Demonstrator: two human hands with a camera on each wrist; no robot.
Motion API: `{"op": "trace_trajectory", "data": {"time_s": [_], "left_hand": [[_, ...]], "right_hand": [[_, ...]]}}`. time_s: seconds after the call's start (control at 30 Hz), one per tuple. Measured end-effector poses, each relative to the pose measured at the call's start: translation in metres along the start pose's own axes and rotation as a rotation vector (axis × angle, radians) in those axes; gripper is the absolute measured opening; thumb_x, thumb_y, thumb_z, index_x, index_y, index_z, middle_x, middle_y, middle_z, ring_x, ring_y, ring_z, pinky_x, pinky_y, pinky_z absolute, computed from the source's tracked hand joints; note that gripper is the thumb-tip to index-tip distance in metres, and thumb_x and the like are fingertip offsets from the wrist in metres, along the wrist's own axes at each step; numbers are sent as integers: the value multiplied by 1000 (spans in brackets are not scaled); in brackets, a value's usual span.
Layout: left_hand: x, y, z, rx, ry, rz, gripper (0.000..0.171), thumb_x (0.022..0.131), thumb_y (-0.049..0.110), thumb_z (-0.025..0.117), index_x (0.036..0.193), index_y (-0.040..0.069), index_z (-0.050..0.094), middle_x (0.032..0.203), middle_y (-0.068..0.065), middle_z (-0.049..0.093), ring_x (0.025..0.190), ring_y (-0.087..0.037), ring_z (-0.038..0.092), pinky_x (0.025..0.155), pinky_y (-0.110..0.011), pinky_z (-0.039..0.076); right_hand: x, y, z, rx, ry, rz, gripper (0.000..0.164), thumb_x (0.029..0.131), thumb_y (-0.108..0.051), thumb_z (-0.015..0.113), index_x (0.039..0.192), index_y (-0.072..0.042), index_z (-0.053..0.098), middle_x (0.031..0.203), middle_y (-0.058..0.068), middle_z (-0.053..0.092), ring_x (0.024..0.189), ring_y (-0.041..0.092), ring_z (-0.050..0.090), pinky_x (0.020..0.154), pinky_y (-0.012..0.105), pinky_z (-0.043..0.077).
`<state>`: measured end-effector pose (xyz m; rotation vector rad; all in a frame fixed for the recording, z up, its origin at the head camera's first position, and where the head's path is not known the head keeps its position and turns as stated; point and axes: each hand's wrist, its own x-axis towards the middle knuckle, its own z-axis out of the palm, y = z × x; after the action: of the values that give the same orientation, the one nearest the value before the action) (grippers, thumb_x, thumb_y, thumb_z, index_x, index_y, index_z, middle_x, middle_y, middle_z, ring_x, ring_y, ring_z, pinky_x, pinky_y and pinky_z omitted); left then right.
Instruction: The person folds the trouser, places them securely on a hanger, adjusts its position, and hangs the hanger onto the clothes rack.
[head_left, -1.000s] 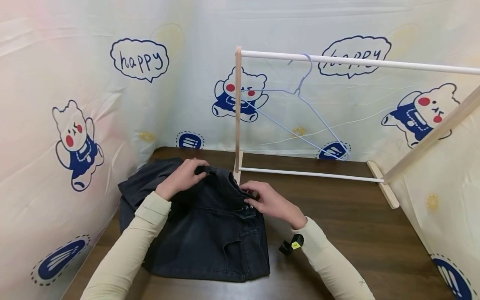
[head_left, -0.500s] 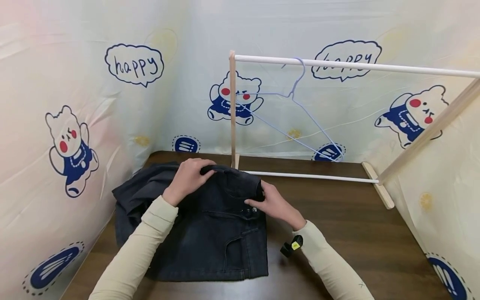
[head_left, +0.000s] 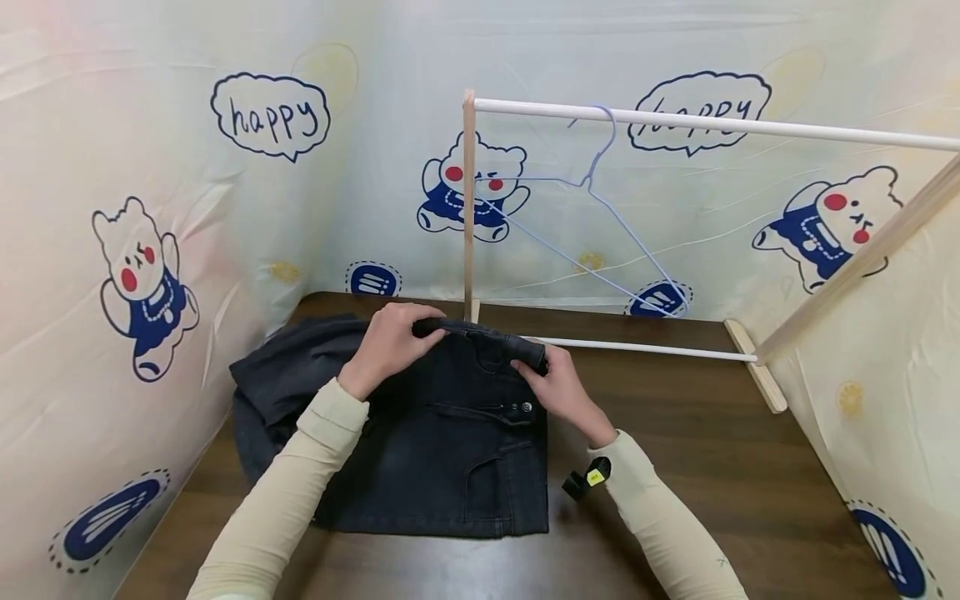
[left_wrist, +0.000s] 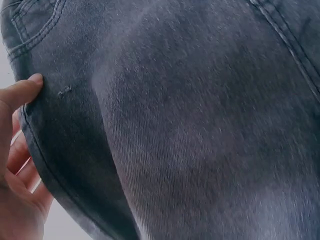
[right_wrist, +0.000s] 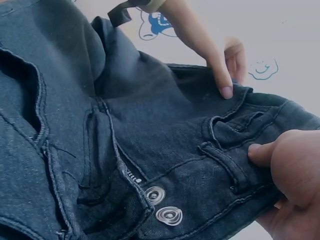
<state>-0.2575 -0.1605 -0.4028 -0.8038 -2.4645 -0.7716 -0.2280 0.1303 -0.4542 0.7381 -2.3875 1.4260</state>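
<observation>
A pair of dark denim jeans (head_left: 420,467) lies bunched on the left half of the table, its upper edge lifted between both hands. My left hand (head_left: 390,346) pinches the far edge of the cloth, thumb on the near side and fingers behind. At the waistband's right end, my right hand (head_left: 562,387) grips the denim between thumb and fingers. Two metal buttons (right_wrist: 169,215) and a partly open fly show in the right wrist view, near the right thumb. Dark denim fills most of the left wrist view, with the left thumb (left_wrist: 30,90) pressed on it.
A rack with a white top rail (head_left: 712,125) and wooden posts stands at the back right. From the rail hangs a light blue wire hanger (head_left: 588,179). Printed curtains surround the brown wooden table (head_left: 675,467). A black wrist device (head_left: 588,477) sits by the right cuff.
Both hands have shifted right, carrying the waistband. The left hand has risen slightly. The waistband is now straighter and stretched between the hands, and its buttons show more plainly.
</observation>
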Motion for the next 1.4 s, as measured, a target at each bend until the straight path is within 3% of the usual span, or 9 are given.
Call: {"op": "trace_trajectory", "data": {"time_s": [0.13, 0.27, 0.37, 0.47, 0.53, 0.73, 1.0, 1.3, 1.4], "left_hand": [[0, -1, 2, -41, -47, 4, 20, 88, 16, 81, 106, 8, 78, 101, -8, 77, 89, -23, 73, 80, -43, 59], [-1, -5, 1, -72, -110, 7, 23, 87, 12, 82, 110, 9, 77, 104, -7, 76, 95, -23, 70, 85, -43, 58], [-2, -10, 0, -62, -205, -43, 35, 87, 11, 81, 121, 8, 72, 112, -8, 74, 100, -24, 68, 91, -46, 56], [-4, -16, -3, -18, -295, -109, 46, 88, 11, 80, 132, 8, 66, 116, -10, 73, 100, -25, 69, 89, -46, 57], [-6, -17, -5, 7, -322, -135, 45, 89, 9, 78, 133, 8, 66, 116, -11, 73, 98, -25, 70, 86, -46, 57], [-14, -23, -12, 30, -341, -162, 33, 91, 2, 73, 124, 7, 71, 117, -13, 73, 100, -27, 71, 85, -48, 58], [-35, -39, -22, 103, -386, -176, 23, 92, 4, 73, 115, 5, 75, 104, -12, 75, 82, -21, 69, 68, -39, 56], [-63, -57, -29, 81, -357, -205, 17, 92, 3, 72, 109, 7, 76, 102, -10, 75, 84, -20, 69, 73, -41, 57], [-67, -62, -31, 76, -348, -204, 18, 92, 2, 72, 109, 6, 76, 103, -11, 75, 86, -22, 69, 74, -43, 57]], "right_hand": [[1, 4, -3, -5, 16, -35, 25, 91, 7, 70, 115, 5, 71, 109, 22, 73, 97, 35, 71, 84, 50, 57], [2, 0, -9, 18, 38, -86, 24, 91, 9, 69, 114, 2, 71, 108, 18, 74, 96, 32, 71, 84, 45, 57], [0, -18, -18, 35, 26, -107, 23, 91, 10, 68, 112, 2, 72, 106, 18, 74, 95, 31, 71, 83, 42, 57], [-1, -36, -26, 29, 10, -111, 23, 89, 14, 67, 111, 6, 70, 105, 23, 73, 96, 36, 70, 85, 48, 56], [-2, -35, -29, 17, 11, -114, 24, 89, 14, 67, 112, 6, 69, 107, 24, 72, 97, 37, 70, 85, 51, 56], [-3, -31, -44, 5, 37, -105, 23, 89, 13, 69, 111, 5, 70, 107, 23, 72, 94, 32, 70, 85, 42, 55], [-12, -20, -69, 6, 81, -75, 23, 87, 14, 70, 108, 5, 71, 103, 21, 74, 95, 4, 65, 86, 18, 51], [-22, -3, -96, 8, 127, -27, 21, 86, 14, 71, 106, 7, 72, 103, 23, 73, 96, -8, 62, 85, 12, 50], [-25, 1, -103, 5, 143, -12, 21, 87, 13, 71, 106, 7, 72, 102, 12, 74, 96, -8, 63, 85, 12, 50]]}}
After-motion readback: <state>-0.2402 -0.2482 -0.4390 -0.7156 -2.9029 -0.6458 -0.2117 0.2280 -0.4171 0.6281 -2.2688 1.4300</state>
